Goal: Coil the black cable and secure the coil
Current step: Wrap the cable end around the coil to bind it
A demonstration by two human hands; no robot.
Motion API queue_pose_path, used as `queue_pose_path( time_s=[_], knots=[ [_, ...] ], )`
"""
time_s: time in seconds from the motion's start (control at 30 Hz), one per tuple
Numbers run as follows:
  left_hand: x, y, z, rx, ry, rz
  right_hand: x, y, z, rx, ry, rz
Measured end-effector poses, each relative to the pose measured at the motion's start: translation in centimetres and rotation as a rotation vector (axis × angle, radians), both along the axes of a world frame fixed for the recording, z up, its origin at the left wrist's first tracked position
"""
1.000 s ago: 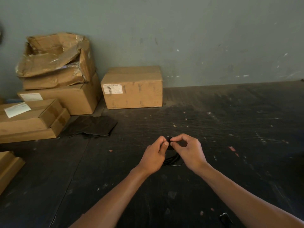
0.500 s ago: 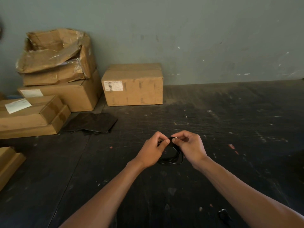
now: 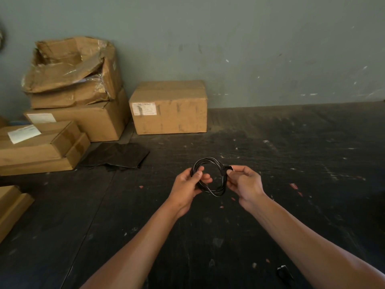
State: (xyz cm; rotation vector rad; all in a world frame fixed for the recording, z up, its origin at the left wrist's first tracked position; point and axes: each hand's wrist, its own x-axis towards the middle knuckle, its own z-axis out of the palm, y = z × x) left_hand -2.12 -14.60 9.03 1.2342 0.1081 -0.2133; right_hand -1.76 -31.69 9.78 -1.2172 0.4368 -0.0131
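- The black cable (image 3: 209,177) is wound into a round coil of several loops, held up in the air above the dark floor (image 3: 291,163), a little below the middle of the view.
- The left hand (image 3: 188,185) grips the coil at its 9 o'clock side, thumb pressed on the front of the strands and the other fingers curled through the ring from behind.
- The right hand (image 3: 245,182) pinches the coil at its 3 o'clock side between thumb and forefinger; a small plug end (image 3: 229,168) sticks out just above that pinch.
- A closed cardboard box (image 3: 168,107) stands against the wall (image 3: 229,38) at 12 o'clock from the coil.
- More boxes are stacked at 10 o'clock, the top one a torn box (image 3: 73,69).
- A flat dark sheet (image 3: 116,156) lies on the floor at 10 o'clock, nearer than the boxes.
- A small black object (image 3: 284,272) lies at 5 o'clock; I cannot tell what it is.
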Motion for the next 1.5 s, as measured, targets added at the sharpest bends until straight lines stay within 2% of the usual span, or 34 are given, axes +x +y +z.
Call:
queue_pose_path(
  time_s=[0.17,0.23,0.3,0.47,0.53,0.73,0.8,0.87,0.97,1.17,1.23,1.33,1.5],
  knots=[
    [0.3,-0.1,0.9,-0.331,0.15,0.013,0.0,-0.4,-1.1,0.164,0.125,0.023],
    [0.2,-0.4,1.0,-0.397,0.2,-0.001,0.0,-0.6,-1.4,0.197,0.152,0.035],
    [0.2,-0.8,0.8,-0.362,0.236,-0.008,-0.1,-0.8,-1.7,0.219,0.166,0.031],
    [0.7,-1.1,-0.1,-0.06,0.276,-0.007,-0.5,-1.4,-2.5,0.221,0.174,0.017],
    [0.8,-1.3,-0.4,-0.014,0.283,-0.012,-0.9,-1.6,-2.8,0.2,0.167,0.026],
    [1.1,-1.3,-1.0,-0.341,0.368,-0.091,-1.7,-2.1,-3.0,0.183,0.135,0.123],
    [0.9,-1.2,-1.0,-0.347,0.359,-0.118,-1.8,-2.5,-3.0,0.166,0.135,0.152],
    [0.8,-1.4,-1.0,-0.271,0.334,-0.135,-2.0,-2.9,-3.1,0.12,0.146,0.209],
    [0.8,-2.0,-1.4,-0.028,0.269,-0.136,-2.6,-4.0,-3.7,-0.115,0.174,0.346],
    [1.2,-1.4,-5.2,0.54,0.13,-0.221,-4.6,-9.8,-6.5,-0.975,0.199,0.68],
    [1.0,-1.1,-6.3,0.687,0.081,-0.286,-6.0,-12.0,-7.8,-1.18,0.264,0.851],
    [0.5,-1.3,-7.2,0.813,0.017,-0.378,-8.3,-14.1,-9.9,-1.317,0.351,1.011],
    [-0.4,-2.5,-7.6,0.791,0.014,-0.417,-11.1,-15.2,-12.5,-1.342,0.366,0.975]
  ],
)
